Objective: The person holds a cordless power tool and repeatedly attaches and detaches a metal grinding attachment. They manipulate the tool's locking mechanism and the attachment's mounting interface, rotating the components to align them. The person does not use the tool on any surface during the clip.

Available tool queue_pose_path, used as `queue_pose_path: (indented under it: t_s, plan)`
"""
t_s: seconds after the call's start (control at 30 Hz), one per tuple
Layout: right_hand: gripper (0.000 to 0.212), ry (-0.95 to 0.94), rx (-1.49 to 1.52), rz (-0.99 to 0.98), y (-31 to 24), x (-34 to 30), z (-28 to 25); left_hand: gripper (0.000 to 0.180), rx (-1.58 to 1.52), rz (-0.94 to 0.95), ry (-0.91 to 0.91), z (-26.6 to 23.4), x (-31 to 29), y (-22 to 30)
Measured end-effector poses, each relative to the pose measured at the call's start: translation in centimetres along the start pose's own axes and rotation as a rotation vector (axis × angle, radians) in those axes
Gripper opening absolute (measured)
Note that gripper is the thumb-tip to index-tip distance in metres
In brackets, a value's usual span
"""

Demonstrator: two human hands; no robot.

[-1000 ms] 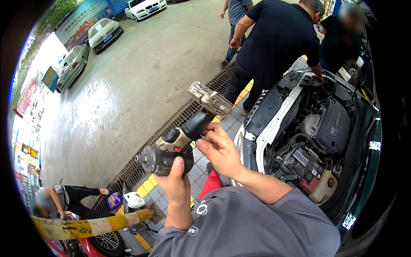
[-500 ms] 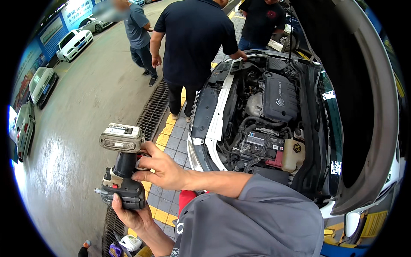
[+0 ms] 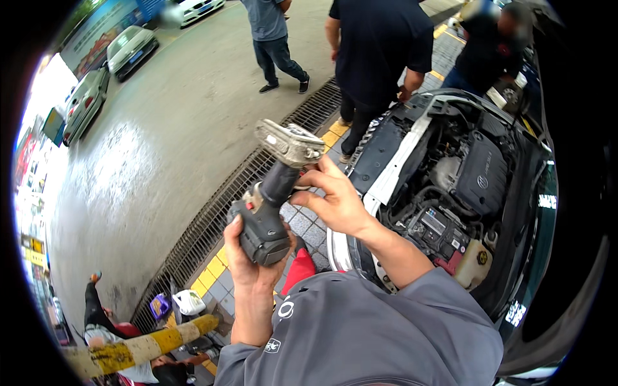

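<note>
Cordless power tool (image 3: 262,235) is up in front of the chest, over the drain grating (image 3: 212,238) and tile edge, inverted: motor housing low, battery foot (image 3: 290,143) on top, handle (image 3: 279,184) slanting between. Left hand (image 3: 256,267) has the housing from below, thumb up its left side, palm under, fingers wrapped around the far right; firm hold. Right hand (image 3: 338,204) is at the handle just below the battery foot, fingers curled, thumb and index narrow and close to the handle's right side; can't tell if anything is pinched between them. Right forearm passes beside the front of a white car (image 3: 394,177), its engine bay exposed: dark engine cover (image 3: 484,174), car battery (image 3: 434,225) nearer, pale reservoir (image 3: 475,262) with black cap at the near corner. Person in navy shirt (image 3: 381,51) stands at the car's front; person in black (image 3: 486,55) is at the bay's far side; one in a grey-blue shirt (image 3: 265,22) stands on the concrete past the grating. Lower left: purple jug (image 3: 159,307) and white jug (image 3: 189,302) side by side, just beyond a yellow-and-white striped bar (image 3: 151,346); another person there is partly hidden by it. Two parked cars (image 3: 132,50) upper left, well apart from the work.
</note>
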State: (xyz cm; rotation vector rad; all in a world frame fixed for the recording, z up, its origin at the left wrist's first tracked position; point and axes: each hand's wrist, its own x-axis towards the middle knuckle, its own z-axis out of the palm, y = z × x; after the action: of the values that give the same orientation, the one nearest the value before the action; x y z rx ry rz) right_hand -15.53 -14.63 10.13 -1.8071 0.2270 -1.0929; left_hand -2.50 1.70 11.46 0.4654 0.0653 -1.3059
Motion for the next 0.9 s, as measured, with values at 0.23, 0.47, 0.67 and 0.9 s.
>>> queue_pose_path:
  t_s: [0.23,0.47,0.67,0.9]
  plan:
    - [0.027,-0.073,-0.091,0.092,0.5,0.5,-1.6,0.062,-0.031,-0.108,-0.006,-0.9,0.6,-0.3]
    - [0.030,-0.131,-0.189,-0.032,1.5,0.8,-2.7,0.062,0.059,-0.114,-0.074,-1.5,1.0,-0.4]
    - [0.038,-0.196,0.066,0.284,2.0,-1.3,-4.4,0.056,0.309,0.059,0.001,-1.9,0.1,0.7]
    - [0.036,-0.661,0.485,0.794,3.7,1.3,-7.3,0.056,0.640,0.090,-0.080,-2.0,-0.9,2.8]
